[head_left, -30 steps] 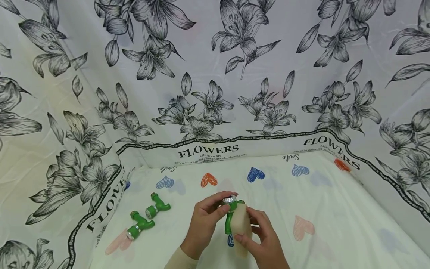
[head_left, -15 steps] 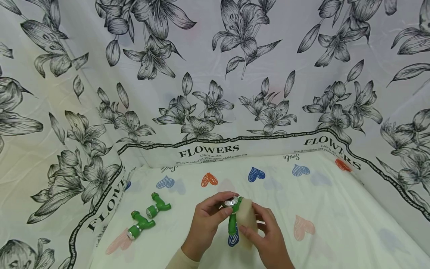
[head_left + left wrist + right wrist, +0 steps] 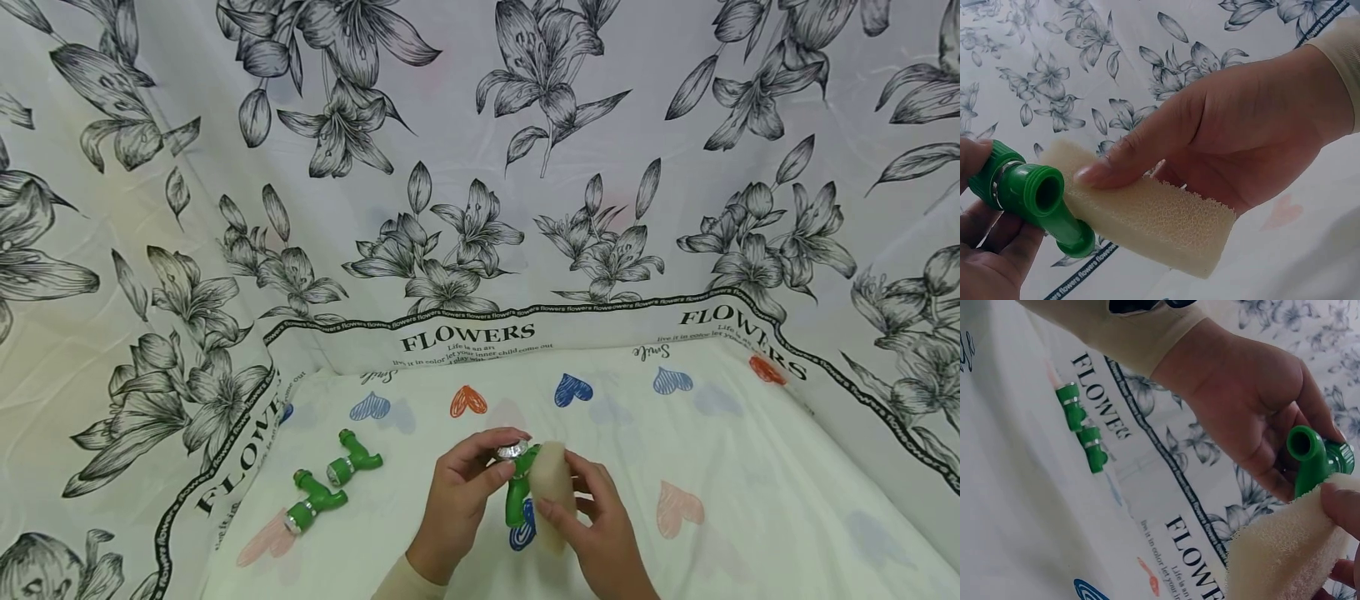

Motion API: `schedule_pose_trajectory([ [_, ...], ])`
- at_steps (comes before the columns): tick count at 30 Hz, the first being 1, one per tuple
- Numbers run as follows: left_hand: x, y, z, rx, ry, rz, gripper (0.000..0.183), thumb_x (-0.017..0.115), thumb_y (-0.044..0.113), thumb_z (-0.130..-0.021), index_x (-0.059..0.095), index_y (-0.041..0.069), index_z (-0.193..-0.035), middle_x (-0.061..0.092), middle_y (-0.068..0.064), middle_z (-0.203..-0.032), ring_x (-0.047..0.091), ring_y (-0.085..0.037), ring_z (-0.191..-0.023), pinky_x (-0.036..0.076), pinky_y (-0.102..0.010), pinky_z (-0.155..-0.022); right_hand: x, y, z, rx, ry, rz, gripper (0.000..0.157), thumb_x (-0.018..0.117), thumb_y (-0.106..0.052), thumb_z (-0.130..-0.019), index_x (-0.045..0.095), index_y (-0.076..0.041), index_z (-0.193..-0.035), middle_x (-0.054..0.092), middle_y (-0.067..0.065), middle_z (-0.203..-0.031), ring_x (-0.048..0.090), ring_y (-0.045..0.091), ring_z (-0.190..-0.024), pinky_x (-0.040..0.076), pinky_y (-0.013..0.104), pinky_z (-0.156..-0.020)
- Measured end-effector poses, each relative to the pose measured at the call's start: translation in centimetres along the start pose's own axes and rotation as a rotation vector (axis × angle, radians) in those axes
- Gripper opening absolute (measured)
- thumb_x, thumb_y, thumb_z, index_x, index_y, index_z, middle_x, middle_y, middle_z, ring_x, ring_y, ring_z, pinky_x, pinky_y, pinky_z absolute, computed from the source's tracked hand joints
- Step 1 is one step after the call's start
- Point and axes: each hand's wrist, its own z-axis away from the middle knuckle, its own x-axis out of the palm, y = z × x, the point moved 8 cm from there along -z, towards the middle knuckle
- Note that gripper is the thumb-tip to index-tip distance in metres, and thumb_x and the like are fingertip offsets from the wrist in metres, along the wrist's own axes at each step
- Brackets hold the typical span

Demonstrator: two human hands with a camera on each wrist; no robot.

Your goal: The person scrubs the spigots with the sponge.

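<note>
My left hand [image 3: 462, 496] pinches a green tap [image 3: 517, 492] by its silver-capped knob, thumb on one side and fingers on the other. The tap's spout points down, and its open threaded end shows in the left wrist view [image 3: 1045, 190]. My right hand [image 3: 600, 521] grips a cream-coloured sponge [image 3: 553, 492] between thumb and fingers. In the left wrist view the sponge [image 3: 1166, 228] lies right against the tap's side, its porous face toward the thumb. The right wrist view shows the sponge [image 3: 1291, 550] partly covering the tap [image 3: 1313, 462].
Two more green taps, one farther back [image 3: 352, 461] and one nearer [image 3: 313, 502], lie on the left of the white heart-printed cloth [image 3: 615, 467]. A flower-printed curtain [image 3: 450, 217] rises behind and at both sides.
The sponge has shifted slightly right with my right hand, uncovering more of the tap's body and spout. My left hand keeps its hold on the knob. The other taps have not moved.
</note>
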Motion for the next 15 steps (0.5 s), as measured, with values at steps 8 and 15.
schedule_pose_trajectory([
  [8, -0.6, -0.3, 0.1, -0.007, 0.034, -0.03, 0.03, 0.057, 0.001, -0.094, 0.058, -0.003, -0.123, 0.056, -0.021, -0.126, 0.052, -0.042, -0.112, 0.048, -0.045, -0.093, 1.3, -0.9, 1.1, -0.028, -0.041, -0.048, 0.06, 0.077, -0.045, -0.078, 0.05, -0.037, -0.131, 0.052, -0.009, -0.122, 0.053, 0.016, -0.105, 0.05, 0.033, -0.088],
  [15, -1.5, -0.6, 0.0, -0.011, 0.084, -0.123, 0.033, 0.065, 0.004, -0.09, 0.061, 0.003, -0.122, 0.06, -0.016, -0.123, 0.056, -0.038, -0.109, 0.05, -0.042, -0.09, 1.8, -2.0, 1.8, -0.118, -0.068, -0.088, 0.059, 0.079, -0.032, -0.079, 0.052, -0.032, -0.132, 0.054, -0.004, -0.121, 0.055, 0.018, -0.104, 0.052, 0.033, -0.083],
])
